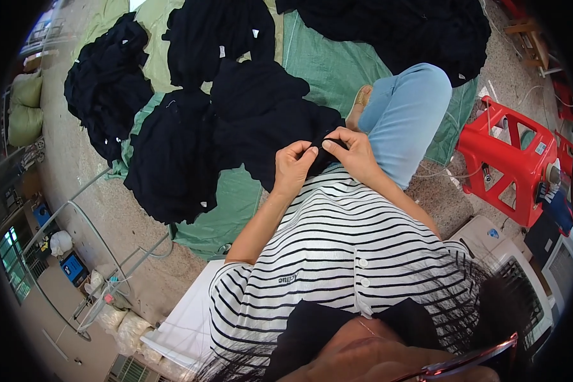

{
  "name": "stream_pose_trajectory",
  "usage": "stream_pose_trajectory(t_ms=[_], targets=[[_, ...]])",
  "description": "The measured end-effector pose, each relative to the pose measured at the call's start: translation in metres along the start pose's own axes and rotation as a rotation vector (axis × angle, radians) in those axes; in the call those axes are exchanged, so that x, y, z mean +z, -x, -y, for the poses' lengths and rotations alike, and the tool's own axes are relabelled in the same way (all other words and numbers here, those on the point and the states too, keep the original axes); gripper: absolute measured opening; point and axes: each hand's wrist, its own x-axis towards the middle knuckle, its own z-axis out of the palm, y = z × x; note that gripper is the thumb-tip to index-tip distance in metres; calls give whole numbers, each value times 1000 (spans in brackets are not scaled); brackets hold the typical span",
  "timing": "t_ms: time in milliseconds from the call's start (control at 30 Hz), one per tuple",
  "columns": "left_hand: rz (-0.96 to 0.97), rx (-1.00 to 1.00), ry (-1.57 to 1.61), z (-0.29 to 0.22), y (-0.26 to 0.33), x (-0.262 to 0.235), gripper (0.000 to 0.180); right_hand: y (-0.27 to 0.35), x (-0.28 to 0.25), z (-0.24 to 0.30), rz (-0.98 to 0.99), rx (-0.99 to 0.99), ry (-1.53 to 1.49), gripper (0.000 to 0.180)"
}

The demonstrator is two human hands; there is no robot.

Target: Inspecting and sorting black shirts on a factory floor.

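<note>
A black knit garment (pixel 261 95) lies spread across my lap, its near edge drawn up between my hands. My left hand (pixel 293 167) pinches that edge between thumb and fingers. Close beside it, my right hand (pixel 352 153) pinches the same dark fabric, thumb tip facing the left thumb. The two hands are only a little apart. Whether anything small sits between the fingertips cannot be seen. Against the garment's left side lies another heap of black garments (pixel 172 156), with a small white label near its lower edge.
More black garments lie at the far left (pixel 105 83), far middle (pixel 219 35) and far right (pixel 414 32), on green woven sheeting (pixel 321 63). A red plastic stool (pixel 509 153) stands at right. A metal tube frame (pixel 95 235) stands at left. A white fan-like appliance (pixel 522 274) is behind right.
</note>
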Motion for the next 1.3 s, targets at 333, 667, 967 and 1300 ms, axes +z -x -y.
stream_pose_trajectory(t_ms=[333, 667, 967, 1300], targets=[[-42, -183, 225, -10, -4, -1, 9, -1, 1, 3, 102, 187, -107, 10], [356, -366, 153, -29, -18, -13, 32, 17, 20, 18, 84, -601, 545, 14], [-3, -214, 296, -31, -19, 12, 12, 12, 14, 27, 79, -513, 537, 13], [55, -66, -8, -19, -14, -11, 10, 10, -6, 24, 47, -296, 290, 16]])
